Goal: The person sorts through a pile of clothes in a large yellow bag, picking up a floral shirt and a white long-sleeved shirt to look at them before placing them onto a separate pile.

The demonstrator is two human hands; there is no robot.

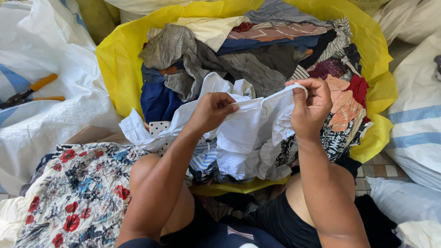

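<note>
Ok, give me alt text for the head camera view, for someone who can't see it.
Seen from above, a seated person's left hand and right hand hold up a crumpled white garment over a big yellow bag heaped with mixed clothes. A floral fabric lies at lower left, orange-handled pliers on a white sack.

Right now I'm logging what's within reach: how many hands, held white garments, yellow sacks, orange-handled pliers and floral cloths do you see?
Hands: 2, left hand and right hand
White garment, gripped by both: 1
Yellow sack of clothes: 1
Orange-handled pliers: 1
Floral cloth: 1
Total: 6
</note>
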